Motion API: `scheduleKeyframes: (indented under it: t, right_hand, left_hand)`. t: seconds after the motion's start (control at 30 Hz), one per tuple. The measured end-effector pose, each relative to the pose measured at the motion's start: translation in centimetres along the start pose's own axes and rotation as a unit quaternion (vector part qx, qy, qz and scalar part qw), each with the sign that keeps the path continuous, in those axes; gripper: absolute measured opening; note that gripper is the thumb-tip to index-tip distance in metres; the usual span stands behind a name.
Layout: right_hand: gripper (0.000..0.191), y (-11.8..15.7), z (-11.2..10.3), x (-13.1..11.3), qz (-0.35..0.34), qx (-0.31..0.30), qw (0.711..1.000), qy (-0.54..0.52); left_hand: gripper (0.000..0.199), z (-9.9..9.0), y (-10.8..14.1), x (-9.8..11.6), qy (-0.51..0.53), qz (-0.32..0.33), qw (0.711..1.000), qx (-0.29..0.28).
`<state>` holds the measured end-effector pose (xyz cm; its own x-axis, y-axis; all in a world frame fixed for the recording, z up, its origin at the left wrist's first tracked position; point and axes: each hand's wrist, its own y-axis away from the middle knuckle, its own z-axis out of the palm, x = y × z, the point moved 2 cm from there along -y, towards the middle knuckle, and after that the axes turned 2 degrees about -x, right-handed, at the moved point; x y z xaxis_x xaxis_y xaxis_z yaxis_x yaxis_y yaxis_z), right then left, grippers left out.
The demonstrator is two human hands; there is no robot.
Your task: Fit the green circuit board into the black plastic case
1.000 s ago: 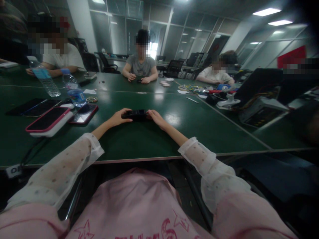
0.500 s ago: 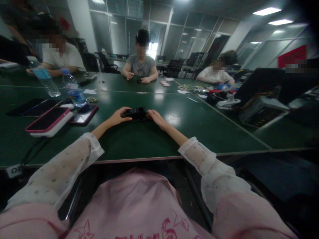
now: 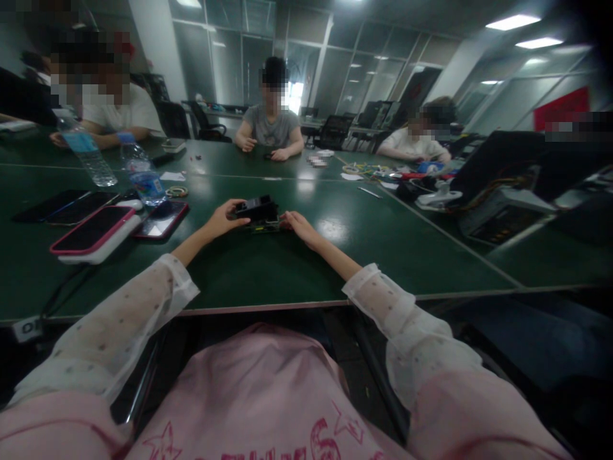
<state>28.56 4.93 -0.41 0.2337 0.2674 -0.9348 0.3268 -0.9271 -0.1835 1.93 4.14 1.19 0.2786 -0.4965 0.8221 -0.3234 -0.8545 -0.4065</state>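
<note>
My left hand (image 3: 223, 219) is closed on a black box-shaped cover (image 3: 258, 208), thumb in front and fingers at its left end. The cover is tilted, its right end apart from a green circuit board (image 3: 268, 226) beneath it. At the board's right end, my right hand (image 3: 301, 229) pinches its edge with thumb and fingertips. The board is low over the green table (image 3: 268, 275); whether it touches the top I cannot tell. Small parts on the board are too blurred to name.
To the left are a red-framed phone (image 3: 96, 229) on a white box, another phone (image 3: 163, 220) and two water bottles (image 3: 143, 176). A roll of tape (image 3: 177, 191) lies behind them. Right are a pen (image 3: 370, 192), coloured cables (image 3: 378, 170) and a metal-cased unit (image 3: 507, 214). Several people sit around.
My left hand has lifted and tilted the black cover up and slightly left, exposing the green circuit board under it. My right hand has stayed nearly in place.
</note>
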Motion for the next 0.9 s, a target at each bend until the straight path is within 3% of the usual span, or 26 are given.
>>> scheduleKeyframes:
  t: [0.2, 0.43, 0.67, 0.9]
  right_hand:
    - [0.038, 0.0, -0.1, 0.2, -0.008, -0.005, 1.000, -0.008]
    - [0.038, 0.2, 0.0, -0.3, 0.002, -0.003, 1.000, 0.001]
    - [0.038, 0.3, 0.2, -0.7, 0.000, -0.006, 1.000, 0.012]
    - [0.038, 0.4, 0.1, -0.8, 0.000, -0.008, 1.000, 0.008]
  left_hand:
    - [0.064, -1.4, -0.3, 0.0, -0.024, 0.003, 0.997, 0.070]
    - [0.065, -3.1, 0.0, -1.9, -0.225, -0.053, 0.959, 0.164]
    - [0.062, -3.5, 0.5, -3.5, -0.366, -0.138, 0.916, 0.093]
    - [0.062, -3.5, 0.4, -3.9, -0.390, -0.122, 0.909, 0.088]
